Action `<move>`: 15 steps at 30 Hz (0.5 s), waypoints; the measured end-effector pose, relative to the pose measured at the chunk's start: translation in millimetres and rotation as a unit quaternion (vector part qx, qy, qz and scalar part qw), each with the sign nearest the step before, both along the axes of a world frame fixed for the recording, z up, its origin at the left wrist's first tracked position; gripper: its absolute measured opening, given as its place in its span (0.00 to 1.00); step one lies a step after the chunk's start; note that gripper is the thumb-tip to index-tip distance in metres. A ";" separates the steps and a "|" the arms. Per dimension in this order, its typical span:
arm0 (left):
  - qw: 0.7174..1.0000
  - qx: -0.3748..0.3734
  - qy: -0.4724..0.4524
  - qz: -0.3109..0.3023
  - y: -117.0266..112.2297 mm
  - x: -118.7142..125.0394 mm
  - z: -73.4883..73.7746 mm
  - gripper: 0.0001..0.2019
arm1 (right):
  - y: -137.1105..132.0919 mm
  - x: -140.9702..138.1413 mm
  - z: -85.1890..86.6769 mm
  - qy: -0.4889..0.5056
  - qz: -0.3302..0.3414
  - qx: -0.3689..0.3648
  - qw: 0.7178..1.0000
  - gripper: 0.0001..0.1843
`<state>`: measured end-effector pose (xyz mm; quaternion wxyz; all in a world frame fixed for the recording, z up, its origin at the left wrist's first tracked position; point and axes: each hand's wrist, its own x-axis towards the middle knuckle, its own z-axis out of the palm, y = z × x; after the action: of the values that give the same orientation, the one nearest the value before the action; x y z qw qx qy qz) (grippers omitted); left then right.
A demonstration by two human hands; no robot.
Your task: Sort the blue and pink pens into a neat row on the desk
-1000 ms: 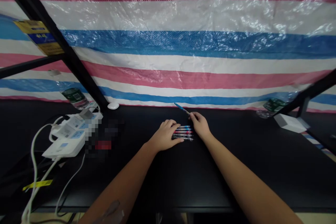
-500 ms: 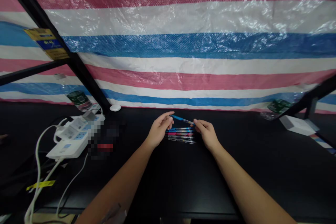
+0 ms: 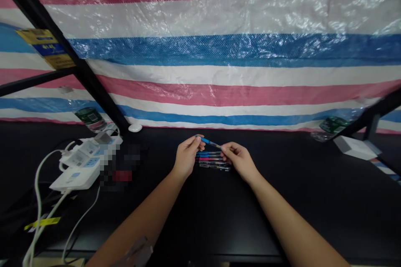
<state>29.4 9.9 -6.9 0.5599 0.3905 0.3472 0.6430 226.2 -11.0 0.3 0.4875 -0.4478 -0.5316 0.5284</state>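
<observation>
A blue pen (image 3: 210, 142) is held above the table between my two hands, slanting down to the right. My left hand (image 3: 187, 155) is closed around its blue capped end, thumb against the fingers. At the other end, the fingertips of my right hand (image 3: 237, 158) pinch the clear barrel near its tip. Just below lie several pens side by side: blue ones, a pink-red pen (image 3: 209, 159) and a black clear-barrelled pen (image 3: 213, 167). Both hands partly cover the ends of this row.
On the left lies a white power strip (image 3: 84, 171) with plugs and trailing cables. A plastic bottle (image 3: 90, 119) stands behind it, near a white oval object (image 3: 135, 128). Another bottle (image 3: 333, 125) and a white box (image 3: 357, 148) are at the right. Striped sheeting (image 3: 219, 91) hangs behind.
My right hand has shifted left, closer to my left hand, still pinching the pen. My left fingers have closed more firmly around the blue end. The view has moved slightly.
</observation>
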 end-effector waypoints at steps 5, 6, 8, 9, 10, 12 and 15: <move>1.000 0.008 -0.023 0.006 0.1 0.5 2.8 0.11 | -2.6 -4.6 2.1 -0.025 -0.043 0.055 0.997 0.19; 0.999 0.010 -0.032 -0.012 -0.7 1.1 4.1 0.11 | -3.3 -5.1 3.5 -0.027 -0.043 0.053 0.997 0.19; 0.998 0.007 -0.046 -0.049 -2.7 2.5 6.6 0.12 | -4.4 -5.6 5.9 -0.022 -0.036 0.040 0.998 0.20; 0.997 0.003 -0.049 -0.061 -3.8 3.4 7.4 0.12 | -4.9 -5.9 6.6 -0.009 -0.030 0.030 0.999 0.21; 0.997 -0.002 -0.050 -0.067 -4.7 4.3 8.0 0.12 | -5.2 -6.1 6.9 0.009 -0.021 0.017 1.000 0.22; 0.996 -0.008 -0.050 -0.070 -6.2 5.9 8.5 0.10 | -5.6 -6.5 6.2 0.045 0.000 -0.011 0.999 0.24; 0.996 -0.016 -0.052 -0.066 -6.7 7.1 8.5 0.09 | -5.8 -6.1 4.3 0.041 0.001 -0.015 0.999 0.23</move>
<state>36.4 3.2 1.7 0.6243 0.3700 0.3015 0.6185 220.1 -16.8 4.6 0.5018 -0.4321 -0.5039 0.5546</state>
